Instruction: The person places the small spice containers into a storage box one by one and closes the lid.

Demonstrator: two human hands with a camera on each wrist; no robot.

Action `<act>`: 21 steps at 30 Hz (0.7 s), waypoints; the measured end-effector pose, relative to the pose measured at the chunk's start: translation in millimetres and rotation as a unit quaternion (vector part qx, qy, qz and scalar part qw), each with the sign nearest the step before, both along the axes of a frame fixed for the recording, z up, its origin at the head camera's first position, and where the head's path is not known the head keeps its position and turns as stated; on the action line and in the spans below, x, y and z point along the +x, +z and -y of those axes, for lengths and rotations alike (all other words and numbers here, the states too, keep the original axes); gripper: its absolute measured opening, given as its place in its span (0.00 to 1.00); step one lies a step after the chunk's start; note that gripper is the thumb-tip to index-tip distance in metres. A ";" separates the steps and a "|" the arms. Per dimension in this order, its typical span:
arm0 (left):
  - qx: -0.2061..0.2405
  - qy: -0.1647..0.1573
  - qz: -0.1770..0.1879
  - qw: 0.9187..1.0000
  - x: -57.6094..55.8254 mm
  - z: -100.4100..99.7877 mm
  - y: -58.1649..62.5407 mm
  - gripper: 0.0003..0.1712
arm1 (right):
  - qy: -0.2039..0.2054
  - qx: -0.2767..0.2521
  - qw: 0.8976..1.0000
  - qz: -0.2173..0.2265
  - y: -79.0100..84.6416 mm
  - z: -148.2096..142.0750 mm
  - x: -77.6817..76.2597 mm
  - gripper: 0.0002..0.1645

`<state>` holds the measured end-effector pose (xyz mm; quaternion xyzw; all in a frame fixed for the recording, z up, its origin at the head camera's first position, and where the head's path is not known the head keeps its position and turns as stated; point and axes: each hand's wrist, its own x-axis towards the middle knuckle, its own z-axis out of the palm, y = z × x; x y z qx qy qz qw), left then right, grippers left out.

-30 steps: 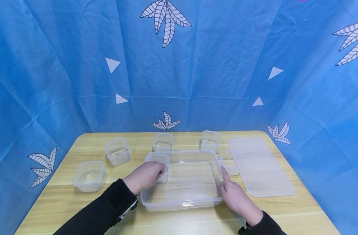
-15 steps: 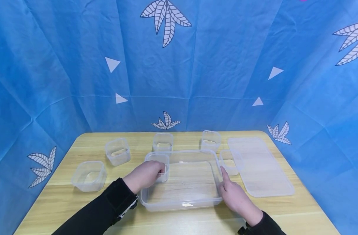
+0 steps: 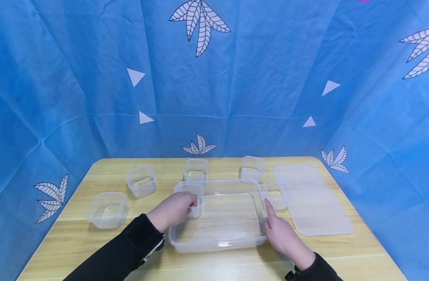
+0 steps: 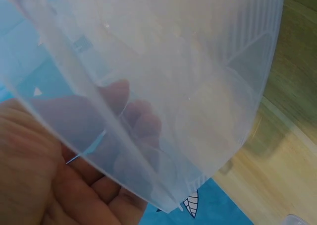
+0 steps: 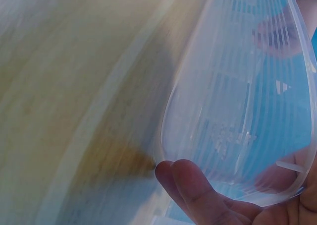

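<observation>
A large, shallow clear plastic container (image 3: pixel 221 246) stands at the middle of the table, with a small clear plastic container (image 3: pixel 189 189) in its back left corner. My left hand (image 3: pixel 176 210) reaches over the left rim and holds the small container. Through the cloudy plastic in the left wrist view, the thumb and curled fingertips of my left hand (image 4: pixel 59 170) show close together. My right hand (image 3: pixel 283 236) grips the large container's right side, index finger straight along the rim. Beneath the plastic wall in the right wrist view, fingers of my right hand (image 5: pixel 213 205) curl round its edge.
A flat translucent lid (image 3: pixel 313 203) lies at the right. More small containers stand around: two at the left (image 3: pixel 108 210), one behind (image 3: pixel 195 169), one at the back right (image 3: pixel 253 168), one beside the lid (image 3: pixel 274 195). A blue curtain (image 3: pixel 214 97) surrounds the wooden table (image 3: pixel 214 269).
</observation>
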<state>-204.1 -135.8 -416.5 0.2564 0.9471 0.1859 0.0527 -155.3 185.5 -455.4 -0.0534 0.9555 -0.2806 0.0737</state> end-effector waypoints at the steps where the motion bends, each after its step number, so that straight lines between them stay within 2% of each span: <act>1: -0.001 0.002 -0.002 1.000 0.0 -0.1 0.0 0.09 | 0.000 -0.001 1.000 0.000 0.0 0.0 -0.1 0.40; 12: 0.011 -0.012 -0.052 0.999 2.5 5.1 4.6 0.08 | 0.007 -0.006 1.000 -0.008 -1.7 0.0 -0.6 0.40; 16: 0.013 -0.001 -0.063 0.998 5.0 7.9 8.5 0.08 | 0.005 -0.003 1.000 -0.014 -1.3 0.0 -0.4 0.40; 21: 0.007 0.029 -0.081 0.996 9.5 13.5 13.0 0.09 | 0.003 -0.004 1.000 -0.011 -0.4 0.2 0.2 0.40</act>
